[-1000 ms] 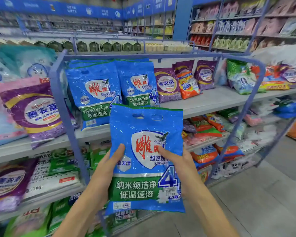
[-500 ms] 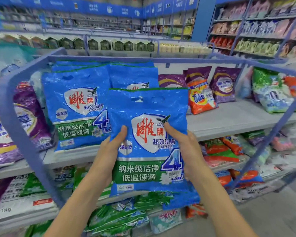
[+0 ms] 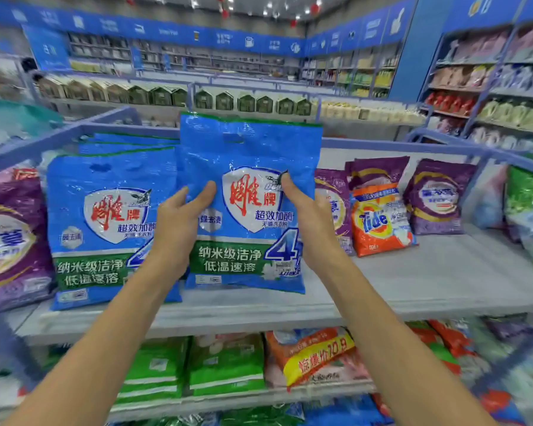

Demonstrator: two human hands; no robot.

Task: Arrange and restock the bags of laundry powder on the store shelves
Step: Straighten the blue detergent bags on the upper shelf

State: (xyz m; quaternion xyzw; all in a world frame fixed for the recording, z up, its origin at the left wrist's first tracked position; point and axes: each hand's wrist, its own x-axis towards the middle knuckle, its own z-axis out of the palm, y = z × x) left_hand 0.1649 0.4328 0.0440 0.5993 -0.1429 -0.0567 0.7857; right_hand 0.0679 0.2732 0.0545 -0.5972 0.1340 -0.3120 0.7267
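Note:
I hold a blue laundry powder bag (image 3: 246, 149) upright over the top shelf (image 3: 413, 287), its lower edge at the shelf surface. My left hand (image 3: 179, 222) grips its left side and my right hand (image 3: 308, 219) grips its right side, thumbs on the front. Directly to the left stands a stack of identical blue bags (image 3: 105, 216), leaning back. To the right, partly hidden by the held bag, are purple bags (image 3: 333, 204), an orange Tide bag (image 3: 379, 219) and another purple bag (image 3: 437, 198).
A blue metal frame (image 3: 397, 146) runs around the shelf top. A purple bag (image 3: 10, 241) stands at far left, green bags (image 3: 526, 207) at far right. The lower shelf holds green bags (image 3: 225, 364) and an orange bag (image 3: 311, 355). More aisles stand behind.
Both hands have lifted the blue bag up and forward from in front of the lower shelves onto the top shelf, beside the stack of matching bags. The view has moved closer.

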